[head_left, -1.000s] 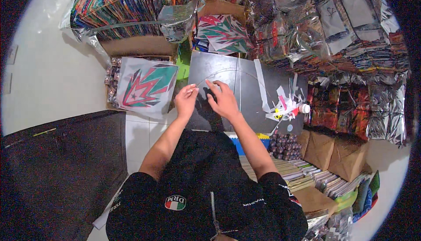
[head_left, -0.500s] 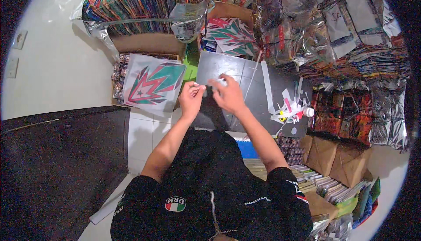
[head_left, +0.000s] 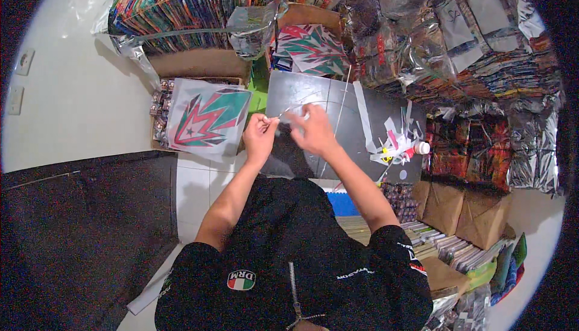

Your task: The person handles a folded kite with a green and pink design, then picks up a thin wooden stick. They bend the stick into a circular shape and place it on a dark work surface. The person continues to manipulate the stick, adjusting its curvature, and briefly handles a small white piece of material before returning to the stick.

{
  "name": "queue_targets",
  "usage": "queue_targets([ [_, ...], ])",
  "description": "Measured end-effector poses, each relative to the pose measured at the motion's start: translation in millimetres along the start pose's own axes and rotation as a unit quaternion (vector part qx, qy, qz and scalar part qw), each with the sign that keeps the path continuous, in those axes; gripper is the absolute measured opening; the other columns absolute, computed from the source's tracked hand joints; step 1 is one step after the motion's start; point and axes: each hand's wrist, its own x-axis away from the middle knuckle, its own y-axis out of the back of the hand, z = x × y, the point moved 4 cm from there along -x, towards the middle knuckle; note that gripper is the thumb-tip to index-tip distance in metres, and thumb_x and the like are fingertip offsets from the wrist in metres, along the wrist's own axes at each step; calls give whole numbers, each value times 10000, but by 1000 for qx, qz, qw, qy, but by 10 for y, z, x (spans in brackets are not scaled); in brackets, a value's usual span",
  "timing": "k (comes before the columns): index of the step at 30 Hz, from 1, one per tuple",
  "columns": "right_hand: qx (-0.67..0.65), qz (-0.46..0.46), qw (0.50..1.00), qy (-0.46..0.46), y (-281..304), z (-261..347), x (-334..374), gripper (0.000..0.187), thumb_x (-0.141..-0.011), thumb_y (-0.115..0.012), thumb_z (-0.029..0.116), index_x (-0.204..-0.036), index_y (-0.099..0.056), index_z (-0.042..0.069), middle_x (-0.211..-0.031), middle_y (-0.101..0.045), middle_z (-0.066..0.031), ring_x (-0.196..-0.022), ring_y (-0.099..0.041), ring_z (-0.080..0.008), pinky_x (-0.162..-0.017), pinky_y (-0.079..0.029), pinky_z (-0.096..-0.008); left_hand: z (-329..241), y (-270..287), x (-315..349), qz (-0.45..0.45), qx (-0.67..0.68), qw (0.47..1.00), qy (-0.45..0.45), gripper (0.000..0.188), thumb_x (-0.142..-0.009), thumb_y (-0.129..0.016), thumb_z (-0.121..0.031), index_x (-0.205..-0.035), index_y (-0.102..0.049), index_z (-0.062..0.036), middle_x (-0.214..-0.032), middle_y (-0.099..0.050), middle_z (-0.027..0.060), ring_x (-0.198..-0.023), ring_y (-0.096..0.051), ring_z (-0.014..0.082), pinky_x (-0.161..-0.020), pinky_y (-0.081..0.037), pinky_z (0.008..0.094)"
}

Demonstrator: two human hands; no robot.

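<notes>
My left hand point(head_left: 260, 140) is closed in a pinch over the left part of the dark tabletop point(head_left: 344, 132). A thin pale strand point(head_left: 283, 113) comes out of its fingertips toward the right. Close by on the right, my right hand point(head_left: 315, 131) hovers over the same table, its thumb and forefinger smeared by motion. Whether it grips the strand cannot be made out. To the left of my left hand, a translucent sheet with a red, green and black angular pattern point(head_left: 211, 117) lies on an open carton of small packets point(head_left: 160, 114).
Scraps of white strip point(head_left: 395, 144), yellow-handled scissors point(head_left: 386, 155) and a white-capped bottle point(head_left: 422, 148) lie at the table's right. Another carton point(head_left: 313, 14) at the back holds patterned sheets point(head_left: 313, 47). Wrapped bundles point(head_left: 470, 29) rise behind; brown boxes point(head_left: 443, 207) stand right.
The right hand's fingers have shifted slightly, still blurred, beside the left hand's pinch. The thin strand shows more clearly now. The whole view has shifted a little; the left hand keeps its pinch.
</notes>
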Motion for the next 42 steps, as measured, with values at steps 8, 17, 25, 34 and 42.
queue_targets([
  [8, 17, -26, 999, -28, 111, -80, -18, 420, -841, -650, 242, -1254, -730, 238, -1010, -558, -151, -972, -543, -328, -874, -459, -455, -22, -72, 15, 8, 9, 1000, -6, 256, -913, -731, 30, -931, -483, -35, -961, -751, 125, -919, -700, 113, -816, -576, 264],
  [17, 61, 0, 998, -32, 204, -199, -30, 470, -768, -646, 295, -1225, -748, 248, -983, -568, -130, -972, -535, -315, -831, -442, -454, 23, -89, 70, 5, -46, 999, 14, 290, -916, -733, 16, -909, -450, -48, -960, -739, 119, -867, -680, 105, -766, -553, 252],
  [25, 86, -46, 993, -64, 238, -402, 103, 573, -783, -644, 241, -1355, -659, 259, -1007, -554, -146, -974, -540, -331, -839, -446, -474, -71, -154, 77, 4, 3, 1000, 24, 308, -906, -736, 42, -912, -443, -53, -944, -716, 108, -920, -681, 120, -838, -549, 262],
  [34, 93, -34, 993, -64, 264, -315, 192, 651, -781, -632, 227, -1427, -600, 294, -1042, -564, -166, -972, -536, -339, -858, -436, -473, 178, -147, 17, -5, 81, 994, 67, 326, -905, -732, 59, -892, -432, -67, -953, -720, 114, -937, -692, 138, -874, -552, 260],
  [42, 80, -18, 996, -39, 111, -286, 180, 663, -786, -654, 240, -1444, -587, 289, -1080, -575, -161, -998, -539, -335, -874, -435, -482, 251, -130, 3, 8, 101, 993, 55, 334, -904, -730, 74, -886, -429, -70, -897, -662, 65, -913, -669, 124, -853, -550, 266],
])
